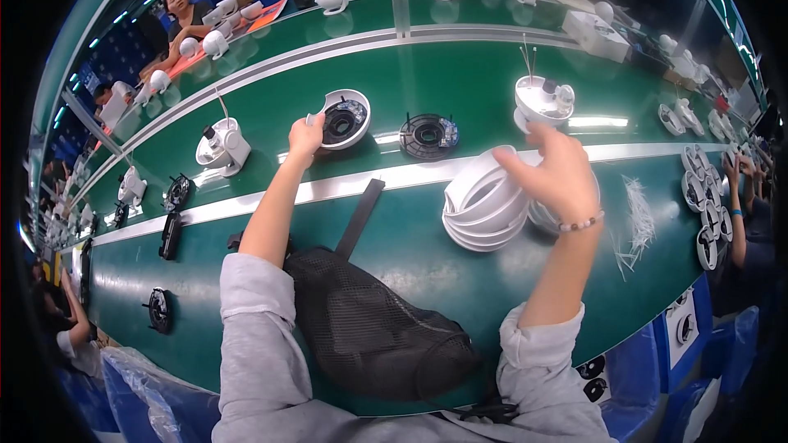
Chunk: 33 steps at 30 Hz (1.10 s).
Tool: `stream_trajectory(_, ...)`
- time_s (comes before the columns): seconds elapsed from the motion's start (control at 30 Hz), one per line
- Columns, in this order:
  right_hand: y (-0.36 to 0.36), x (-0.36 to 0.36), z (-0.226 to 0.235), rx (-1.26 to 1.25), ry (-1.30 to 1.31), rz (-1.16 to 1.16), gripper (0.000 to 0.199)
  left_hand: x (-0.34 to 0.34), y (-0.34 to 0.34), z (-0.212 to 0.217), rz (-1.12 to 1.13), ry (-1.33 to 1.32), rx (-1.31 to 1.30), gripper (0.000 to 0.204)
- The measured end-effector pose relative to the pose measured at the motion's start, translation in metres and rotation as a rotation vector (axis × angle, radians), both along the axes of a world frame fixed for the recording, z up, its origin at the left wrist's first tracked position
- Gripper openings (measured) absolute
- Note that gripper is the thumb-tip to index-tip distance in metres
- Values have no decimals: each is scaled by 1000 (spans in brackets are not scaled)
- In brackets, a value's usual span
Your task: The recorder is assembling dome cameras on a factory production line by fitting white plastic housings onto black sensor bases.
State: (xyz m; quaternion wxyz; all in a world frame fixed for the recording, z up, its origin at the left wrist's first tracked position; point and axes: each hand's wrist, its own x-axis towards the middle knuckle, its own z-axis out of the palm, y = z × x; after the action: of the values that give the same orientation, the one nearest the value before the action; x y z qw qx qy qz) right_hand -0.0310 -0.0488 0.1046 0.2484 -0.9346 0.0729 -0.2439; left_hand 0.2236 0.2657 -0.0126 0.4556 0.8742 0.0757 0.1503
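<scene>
My left hand (307,138) grips the rim of a white rounded shell (362,103), its fingers closed on the edge. Inside that shell sits a black ring-shaped part (341,122) with a small circuit board. Over a nested stack of white curved shells (484,209) is my right hand (562,171), thumb and fingers apart, with nothing visible in it. Just beyond its fingertips stands a white housing (538,102) with wires sticking up; whether they touch is unclear. Between the hands lies another black ring-shaped part with a circuit board (428,136).
A black mesh bag (369,324) lies before me beside a black strap (360,217). White plastic strips (636,221) are scattered at right, near stacked shells (703,197). Leftward stand a white housing (222,146) and black parts (160,310). A metal rail (402,176) crosses the bench; co-workers sit around.
</scene>
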Motion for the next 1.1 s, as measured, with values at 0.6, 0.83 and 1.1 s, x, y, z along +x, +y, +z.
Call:
stream_trajectory(0.6, 10, -23, 15, 247, -414, 0, 41, -92, 82, 55, -687, 464, 501, 35)
stream_trajectory(0.83, 8, -39, 31, 341, -659, -48, 29, -80, 27, 128, -678, 172, 859, 69)
stream_trajectory(1.1, 51, -50, 15, -69, -264, 197, 58, -79, -168, 52, -581, -33, 604, 59)
